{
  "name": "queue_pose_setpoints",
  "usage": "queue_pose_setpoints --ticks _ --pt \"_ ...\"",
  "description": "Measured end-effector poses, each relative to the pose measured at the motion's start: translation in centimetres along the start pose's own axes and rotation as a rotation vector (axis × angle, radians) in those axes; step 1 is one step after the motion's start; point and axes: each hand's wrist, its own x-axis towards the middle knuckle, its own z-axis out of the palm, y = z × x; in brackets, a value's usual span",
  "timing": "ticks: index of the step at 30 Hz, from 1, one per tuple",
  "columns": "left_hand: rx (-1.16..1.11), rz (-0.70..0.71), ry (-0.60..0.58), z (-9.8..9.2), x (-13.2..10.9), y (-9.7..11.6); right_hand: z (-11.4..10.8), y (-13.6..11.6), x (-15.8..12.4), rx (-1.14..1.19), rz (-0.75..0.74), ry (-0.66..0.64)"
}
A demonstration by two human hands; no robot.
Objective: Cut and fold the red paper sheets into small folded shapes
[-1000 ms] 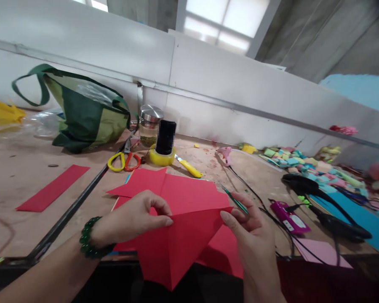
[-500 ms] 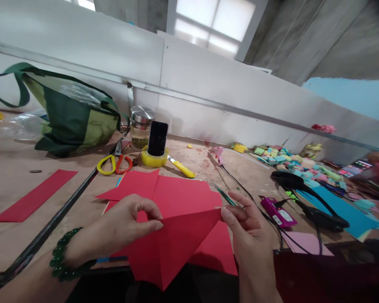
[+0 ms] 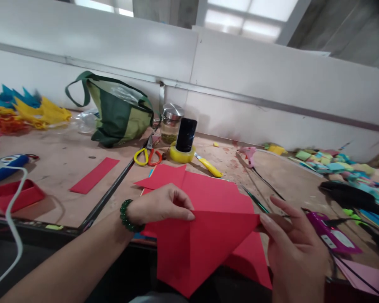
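Note:
A folded sheet of red paper (image 3: pixel 205 244) hangs over the near table edge, its point downward. My left hand (image 3: pixel 161 207), with a green bead bracelet at the wrist, pinches the paper's top fold near its middle. My right hand (image 3: pixel 295 248) pinches the fold's right corner between thumb and forefinger, the other fingers spread. More red sheets (image 3: pixel 208 191) lie flat on the table beneath and behind the folded one.
Behind the paper are yellow-and-red scissors (image 3: pixel 147 156), a phone standing in a yellow tape roll (image 3: pixel 183 147), a glass jar (image 3: pixel 171 123), a yellow knife (image 3: pixel 210 166) and a green bag (image 3: pixel 118 111). A red strip (image 3: pixel 94 175) lies left. Glue guns, cables and coloured foam pieces crowd the right.
The view has swung left, showing more of the table's left side. Both hands keep their pinch on the fold of the red paper, which has hardly moved on the table.

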Motion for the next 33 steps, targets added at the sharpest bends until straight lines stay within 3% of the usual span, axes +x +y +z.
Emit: queue_pose_setpoints --ticks 7,18,20,25,27,30,33 --pt "-0.099 -0.092 -0.044 -0.4 0.3 0.0 -0.4 0.9 0.6 0.001 0.024 -0.037" --pt "-0.015 -0.013 -0.066 -0.6 0.2 -0.4 -0.5 0.1 -0.4 -0.086 -0.001 -0.052" --pt "0.071 0.014 -0.069 -1.1 0.0 0.3 -0.9 -0.2 0.6 -0.172 -0.01 -0.169" --pt "0.459 0.113 -0.132 -3.1 0.7 4.1 -0.3 -3.1 5.6 -0.492 -0.058 -0.69" --pt "0.567 0.126 -0.204 -3.6 2.0 5.4 1.6 -4.4 7.1 -0.622 -0.102 -0.849" --pt "0.652 0.106 -0.289 -3.6 4.7 6.3 5.4 -4.8 8.0 -0.614 0.025 -1.185" --pt "0.733 0.086 -0.302 -3.5 7.3 6.0 8.4 -3.1 8.2 -0.564 0.117 -1.29"
